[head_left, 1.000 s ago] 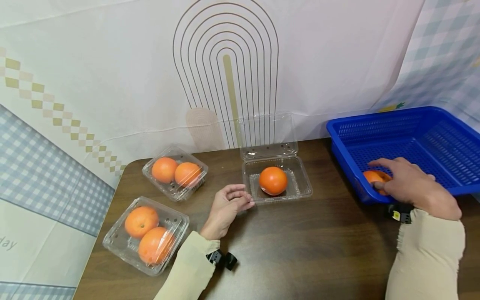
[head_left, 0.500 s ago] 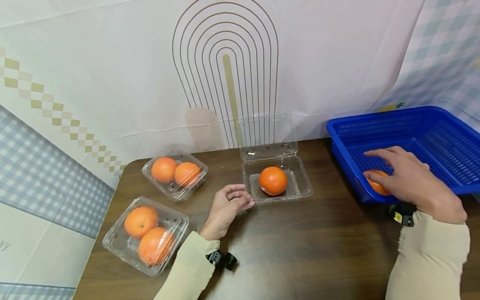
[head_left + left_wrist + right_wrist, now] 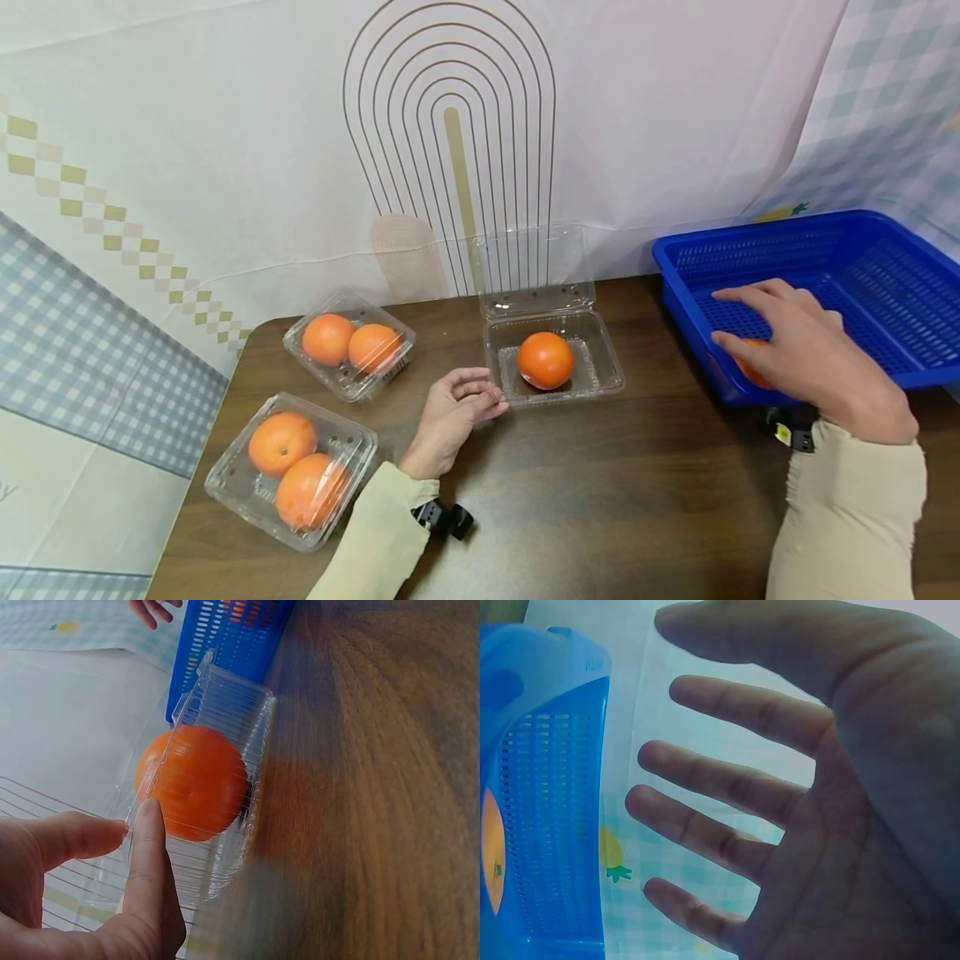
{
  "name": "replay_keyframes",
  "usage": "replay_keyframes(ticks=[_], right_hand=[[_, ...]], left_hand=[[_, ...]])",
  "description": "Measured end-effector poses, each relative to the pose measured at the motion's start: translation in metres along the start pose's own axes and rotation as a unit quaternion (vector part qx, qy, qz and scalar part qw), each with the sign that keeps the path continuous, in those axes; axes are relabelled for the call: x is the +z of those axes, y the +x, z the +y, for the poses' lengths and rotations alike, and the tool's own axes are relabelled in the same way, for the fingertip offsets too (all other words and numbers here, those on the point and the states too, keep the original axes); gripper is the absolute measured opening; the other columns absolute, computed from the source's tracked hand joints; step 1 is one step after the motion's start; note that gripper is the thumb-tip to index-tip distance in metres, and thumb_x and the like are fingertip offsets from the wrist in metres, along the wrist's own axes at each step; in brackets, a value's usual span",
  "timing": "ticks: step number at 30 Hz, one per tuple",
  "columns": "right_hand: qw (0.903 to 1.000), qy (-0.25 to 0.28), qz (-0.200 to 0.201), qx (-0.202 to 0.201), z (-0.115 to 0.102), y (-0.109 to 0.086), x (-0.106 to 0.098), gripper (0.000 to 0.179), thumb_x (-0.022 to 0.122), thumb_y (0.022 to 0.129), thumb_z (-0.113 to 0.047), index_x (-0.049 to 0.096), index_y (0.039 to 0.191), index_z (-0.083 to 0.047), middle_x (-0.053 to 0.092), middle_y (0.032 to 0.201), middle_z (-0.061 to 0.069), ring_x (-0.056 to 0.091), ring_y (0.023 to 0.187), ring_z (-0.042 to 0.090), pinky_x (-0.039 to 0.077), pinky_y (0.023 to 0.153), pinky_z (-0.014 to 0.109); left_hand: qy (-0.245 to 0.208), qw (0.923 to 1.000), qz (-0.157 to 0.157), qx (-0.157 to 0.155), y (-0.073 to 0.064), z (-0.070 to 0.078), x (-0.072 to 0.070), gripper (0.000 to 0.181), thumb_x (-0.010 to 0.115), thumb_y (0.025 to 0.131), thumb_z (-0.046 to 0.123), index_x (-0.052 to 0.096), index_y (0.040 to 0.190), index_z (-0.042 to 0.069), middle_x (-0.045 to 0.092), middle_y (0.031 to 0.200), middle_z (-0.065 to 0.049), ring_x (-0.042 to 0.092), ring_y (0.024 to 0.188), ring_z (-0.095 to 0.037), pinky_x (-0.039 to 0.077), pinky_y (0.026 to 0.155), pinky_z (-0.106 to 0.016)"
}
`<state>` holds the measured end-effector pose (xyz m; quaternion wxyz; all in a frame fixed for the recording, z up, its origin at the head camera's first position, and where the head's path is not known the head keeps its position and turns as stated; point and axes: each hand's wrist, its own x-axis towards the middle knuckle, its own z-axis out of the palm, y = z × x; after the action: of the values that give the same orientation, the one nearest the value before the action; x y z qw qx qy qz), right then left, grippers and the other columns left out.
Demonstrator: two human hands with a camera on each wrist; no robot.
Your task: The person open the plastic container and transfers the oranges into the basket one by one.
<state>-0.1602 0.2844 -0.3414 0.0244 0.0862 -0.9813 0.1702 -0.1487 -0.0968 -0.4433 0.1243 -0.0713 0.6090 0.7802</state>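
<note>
An open clear plastic clamshell box (image 3: 600,354) stands on the table with its lid raised against the wall, and one orange (image 3: 545,361) lies inside. My left hand (image 3: 450,421) pinches the near left rim of this box between thumb and index finger (image 3: 148,855), as the left wrist view shows. Over the blue basket (image 3: 678,292) my right hand (image 3: 813,354) hovers with spread fingers, holding nothing. Below it an orange (image 3: 748,367) lies in the basket near its left wall, partly hidden by the hand. The right wrist view shows a slice of that orange (image 3: 493,851).
Two closed clamshell boxes stand at the left, the far box (image 3: 349,375) and the near box (image 3: 240,479), each with two oranges. Behind the brown table (image 3: 600,500) hangs a pale patterned cloth (image 3: 247,167).
My right hand has risen off the orange in the basket, its fingers spreading apart, and the orange stays there. My left hand has kept its place at the box.
</note>
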Motion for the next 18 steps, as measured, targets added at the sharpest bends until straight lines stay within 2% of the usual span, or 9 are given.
replay_keyframes(ticks=[6, 11, 18], right_hand=[[0.9994, -0.003, 0.024, -0.023, -0.007, 0.001, 0.001, 0.054, 0.073, 0.095, -0.033, 0.057, 0.141, -0.009, 0.047, 0.142, 0.03, 0.04, 0.127, 0.057, 0.037, 0.082, 0.072], [0.9985, 0.003, 0.036, -0.04, -0.014, 0.004, 0.003, 0.054, 0.078, 0.091, -0.028, 0.059, 0.139, -0.01, 0.048, 0.142, 0.027, 0.041, 0.128, 0.055, 0.036, 0.087, 0.076], [0.9973, 0.015, 0.044, -0.057, -0.022, 0.006, 0.005, 0.054, 0.079, 0.091, -0.026, 0.059, 0.139, -0.01, 0.048, 0.143, 0.026, 0.039, 0.13, 0.052, 0.032, 0.092, 0.075]], left_hand=[[-0.002, 1.0, 0.0, 0.0, 0.0, 0.0, 0.0, 0.042, 0.06, 0.092, -0.016, 0.05, 0.132, -0.012, 0.065, 0.085, -0.002, 0.071, 0.076, -0.013, 0.067, 0.079, -0.027], [-0.003, 1.0, -0.001, -0.001, 0.0, 0.0, 0.0, 0.042, 0.06, 0.092, -0.016, 0.05, 0.132, -0.012, 0.065, 0.085, -0.002, 0.071, 0.076, -0.013, 0.067, 0.078, -0.027], [-0.003, 1.0, 0.001, -0.003, 0.0, 0.001, 0.0, 0.042, 0.06, 0.092, -0.016, 0.05, 0.132, -0.012, 0.065, 0.086, -0.002, 0.071, 0.076, -0.013, 0.067, 0.078, -0.027]])
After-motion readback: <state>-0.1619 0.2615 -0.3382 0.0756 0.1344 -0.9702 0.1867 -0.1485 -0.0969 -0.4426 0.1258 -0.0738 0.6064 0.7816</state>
